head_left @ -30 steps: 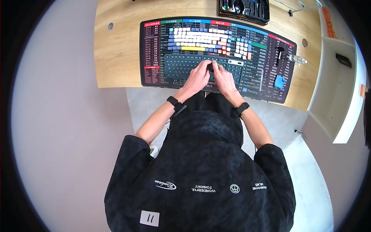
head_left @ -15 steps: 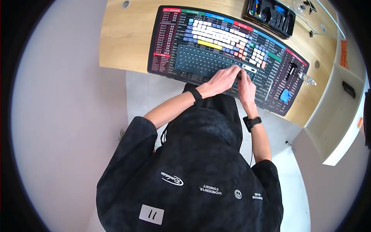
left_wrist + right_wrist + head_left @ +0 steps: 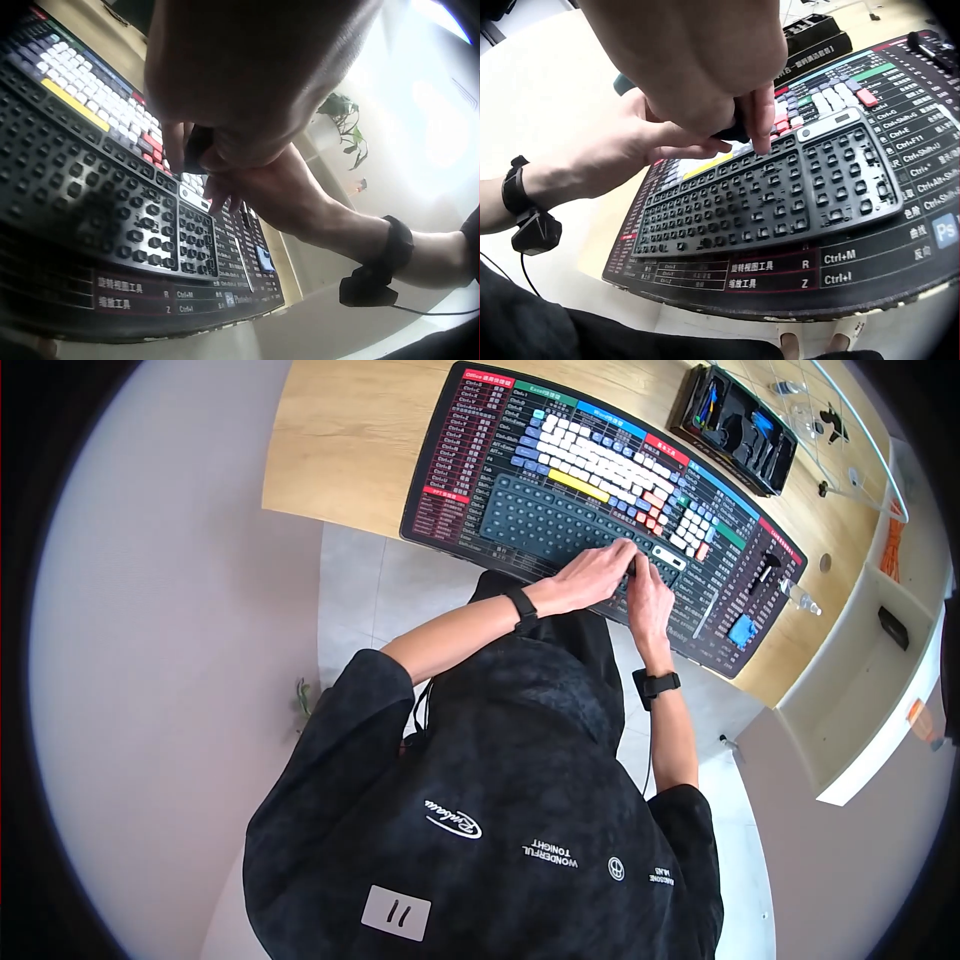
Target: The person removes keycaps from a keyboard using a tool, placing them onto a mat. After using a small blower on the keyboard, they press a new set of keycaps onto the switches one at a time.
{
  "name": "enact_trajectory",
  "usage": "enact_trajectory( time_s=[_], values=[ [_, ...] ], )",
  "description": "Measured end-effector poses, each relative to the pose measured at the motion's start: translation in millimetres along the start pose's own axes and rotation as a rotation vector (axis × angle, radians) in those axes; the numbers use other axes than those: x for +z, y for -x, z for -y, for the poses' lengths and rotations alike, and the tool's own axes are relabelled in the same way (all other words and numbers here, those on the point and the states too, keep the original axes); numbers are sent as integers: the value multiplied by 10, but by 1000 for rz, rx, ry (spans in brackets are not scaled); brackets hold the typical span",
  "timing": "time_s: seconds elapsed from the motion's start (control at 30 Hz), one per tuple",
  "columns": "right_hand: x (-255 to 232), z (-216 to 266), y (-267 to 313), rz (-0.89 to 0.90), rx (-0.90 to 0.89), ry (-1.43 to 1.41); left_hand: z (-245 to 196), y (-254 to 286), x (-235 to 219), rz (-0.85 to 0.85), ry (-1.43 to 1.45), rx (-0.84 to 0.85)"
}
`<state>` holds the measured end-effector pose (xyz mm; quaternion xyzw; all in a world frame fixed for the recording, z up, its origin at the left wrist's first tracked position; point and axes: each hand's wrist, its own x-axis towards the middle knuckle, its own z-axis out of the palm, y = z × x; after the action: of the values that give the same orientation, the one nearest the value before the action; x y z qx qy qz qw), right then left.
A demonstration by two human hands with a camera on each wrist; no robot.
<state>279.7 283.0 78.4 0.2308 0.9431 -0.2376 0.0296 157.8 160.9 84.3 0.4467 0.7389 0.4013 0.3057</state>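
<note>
A dark keyboard base (image 3: 540,520) with its keycaps off lies on a printed desk mat (image 3: 435,495). My left hand (image 3: 590,575) and right hand (image 3: 650,600) meet above its right part, close to the white panel. Between their fingertips they pinch a small black object (image 3: 739,129); its kind cannot be told, as fingers cover most of it. Behind the base, white, blue, yellow and red keycaps (image 3: 600,460) lie in keyboard order. The left wrist view shows the bare switches (image 3: 112,202) below the hands.
An open black box of tools (image 3: 735,430) stands at the back right. On the mat's right side lie a black-handled brush-like tool (image 3: 767,568), a blue cloth (image 3: 742,630) and a thin pale stick (image 3: 705,615). A clear bottle (image 3: 800,598) lies by the mat's right edge.
The head view has turned, so the desk appears tilted. Both hands have moved right along the keyboard base, from its middle toward the white panel, still holding the small black object.
</note>
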Motion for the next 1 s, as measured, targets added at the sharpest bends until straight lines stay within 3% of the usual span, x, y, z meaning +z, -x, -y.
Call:
enact_trajectory(
  time_s=[0.33,0.53,0.63,0.9,1.0],
  values=[
    [529,1201,-485,156,-262,-161,539,851,-934,-262,-12,-207],
    [812,1569,-634,217,-378,-41,859,1101,-1168,-265,7,-301],
    [754,1637,-652,202,-361,-68,908,1113,-1198,-333,-17,-267],
    [760,1535,-495,177,-261,-153,844,1089,-1171,-217,36,-313],
    [730,1412,-439,163,-262,-161,900,1040,-1090,-196,-74,-189]
  ],
)
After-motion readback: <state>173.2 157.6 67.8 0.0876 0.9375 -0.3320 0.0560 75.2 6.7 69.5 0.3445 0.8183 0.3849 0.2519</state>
